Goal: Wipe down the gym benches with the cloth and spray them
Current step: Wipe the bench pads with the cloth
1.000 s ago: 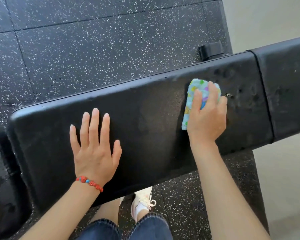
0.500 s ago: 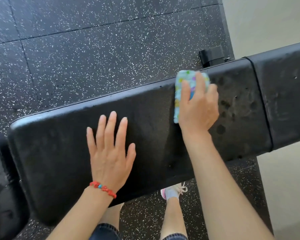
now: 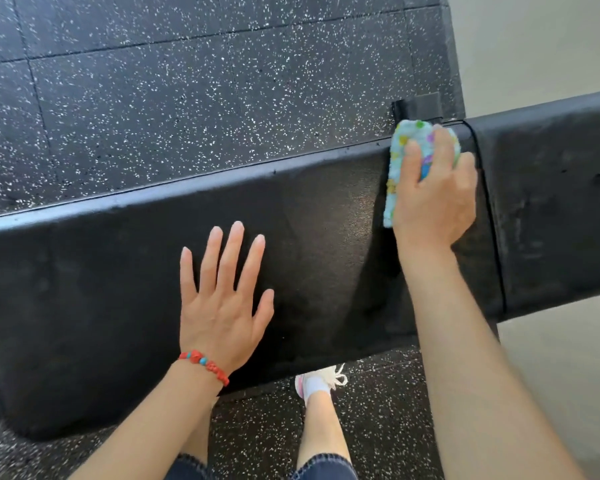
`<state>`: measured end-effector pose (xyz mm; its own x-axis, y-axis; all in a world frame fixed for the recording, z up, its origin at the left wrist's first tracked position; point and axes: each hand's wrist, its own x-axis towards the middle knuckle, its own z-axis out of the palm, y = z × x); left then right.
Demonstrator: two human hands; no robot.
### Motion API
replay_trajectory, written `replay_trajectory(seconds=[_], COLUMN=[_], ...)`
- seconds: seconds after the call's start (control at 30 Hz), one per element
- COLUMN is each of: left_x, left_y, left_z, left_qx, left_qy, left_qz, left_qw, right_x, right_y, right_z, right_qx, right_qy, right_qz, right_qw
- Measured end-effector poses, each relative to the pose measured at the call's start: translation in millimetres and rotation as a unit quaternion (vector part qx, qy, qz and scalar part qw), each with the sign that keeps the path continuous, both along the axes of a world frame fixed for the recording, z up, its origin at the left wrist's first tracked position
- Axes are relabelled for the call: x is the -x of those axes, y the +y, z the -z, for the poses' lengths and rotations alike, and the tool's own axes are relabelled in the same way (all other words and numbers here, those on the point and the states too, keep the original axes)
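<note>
Two hands were on the black bench pad (image 3: 125,306) when we looked down. Our right hand (image 3: 433,199) had its fingers curled over the pastel cloth (image 3: 400,157) and pressed it against the pad's far edge, right beside the seam with the next pad (image 3: 551,209); half a second earlier the cloth had sat a little further from that seam, and a second earlier it had been nearer the middle of the pad's width. Our left hand (image 3: 222,306) lay flat with straight, spread fingers on the middle of the pad, holding nothing, a red bead bracelet (image 3: 205,365) at the wrist; it now rested further along the pad towards the cloth than it had a second before. The damp spots we had seen near the seam no longer showed. Beyond the far edge lay speckled rubber floor (image 3: 187,98), and a white shoe (image 3: 321,379) showed below the near edge.
</note>
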<state>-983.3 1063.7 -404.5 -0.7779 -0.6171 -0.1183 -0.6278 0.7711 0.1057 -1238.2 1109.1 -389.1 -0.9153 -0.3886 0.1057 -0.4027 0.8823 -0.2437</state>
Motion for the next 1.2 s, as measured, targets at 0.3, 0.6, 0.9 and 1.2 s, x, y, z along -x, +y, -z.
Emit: replay_trajectory(seconds=[0.3,0.6,0.9,1.2], left_x=[1,2,3,-2], left_y=[0,0,-1,-6], left_z=[-2,-2,-7,-13], left_qx=[0.013,0.021,-0.002,-0.048], left_qy=[0.002,0.018,0.021,0.061], left_qz=[-0.004,-0.006,-0.004,0.019], left_qw=[1.0,1.0,1.0,0.997], right_x=[3,-44,-8,-155], right_y=[32,49,99,64], right_z=[-3,-5,-5,-3], right_qx=[-0.005,0.015,0.008,0.016], right_qy=[0.064,0.011,0.026,0.024], right_qz=[-0.162,-0.117,0.007,-0.114], right_qw=[0.985,0.993,1.0,0.993])
